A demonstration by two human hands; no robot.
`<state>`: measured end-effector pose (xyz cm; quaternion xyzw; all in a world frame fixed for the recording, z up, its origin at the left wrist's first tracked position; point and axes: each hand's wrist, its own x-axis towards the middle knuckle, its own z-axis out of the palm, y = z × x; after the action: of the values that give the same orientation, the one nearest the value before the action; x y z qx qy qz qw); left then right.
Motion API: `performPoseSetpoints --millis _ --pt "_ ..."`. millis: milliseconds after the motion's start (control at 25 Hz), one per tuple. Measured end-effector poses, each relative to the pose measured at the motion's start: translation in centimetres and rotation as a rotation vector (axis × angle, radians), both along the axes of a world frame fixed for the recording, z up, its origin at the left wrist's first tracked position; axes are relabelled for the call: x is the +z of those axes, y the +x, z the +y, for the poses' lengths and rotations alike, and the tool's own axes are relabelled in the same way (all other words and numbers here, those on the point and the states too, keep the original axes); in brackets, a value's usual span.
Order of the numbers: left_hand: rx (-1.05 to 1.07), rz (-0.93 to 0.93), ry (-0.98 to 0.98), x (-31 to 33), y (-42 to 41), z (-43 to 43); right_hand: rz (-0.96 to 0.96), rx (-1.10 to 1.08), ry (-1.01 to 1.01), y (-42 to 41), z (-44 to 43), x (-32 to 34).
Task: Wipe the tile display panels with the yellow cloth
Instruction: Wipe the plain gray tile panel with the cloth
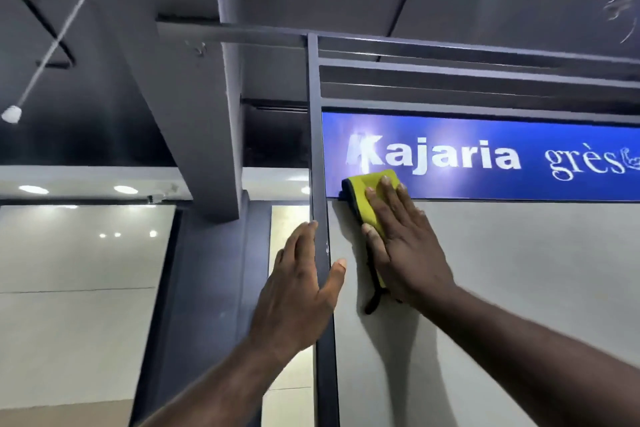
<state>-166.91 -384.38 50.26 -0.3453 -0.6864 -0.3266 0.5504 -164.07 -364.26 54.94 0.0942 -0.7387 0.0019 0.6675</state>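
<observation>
Left hand (301, 282), fingers straight, braces the frame post (319, 166); at its 2 o'clock right hand (403, 246) lies flat, fingers apart, pinning yellow cloth (369, 199) to top corner of the tile panel (512, 281). Cloth looks soft & light, prob. best kept under the palm.

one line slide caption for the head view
A person's right hand presses the yellow cloth against the grey tile panel; left hand rests on the frame post.

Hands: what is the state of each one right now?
Left hand: open, straight fingers rest on the dark frame post, holding nothing.
Right hand: open, flat fingers press the yellow cloth against the tile panel.
</observation>
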Motion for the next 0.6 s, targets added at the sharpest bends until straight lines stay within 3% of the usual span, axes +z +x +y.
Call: performPoseSetpoints --millis 120,240,400,440,600 --pt "-0.225 -0.012 0.135 -0.7 -2.2 2.2 -0.013 -0.164 0.194 0.9 -0.6 -2.0" --pt "-0.320 0.014 0.275 -0.9 -2.7 4.0 0.030 -0.331 0.409 1.9 1.2 0.3" --pt "-0.410 -0.065 0.307 -1.2 -3.4 4.7 0.000 -0.087 0.050 0.9 -0.5 2.1" --pt "-0.428 -0.101 0.298 -1.4 -3.5 4.7 0.003 -0.084 0.073 0.4 -1.2 1.3" --pt "-0.426 -0.132 0.319 -1.4 -3.4 4.7 -0.004 -0.174 0.578 0.9 0.7 0.6"
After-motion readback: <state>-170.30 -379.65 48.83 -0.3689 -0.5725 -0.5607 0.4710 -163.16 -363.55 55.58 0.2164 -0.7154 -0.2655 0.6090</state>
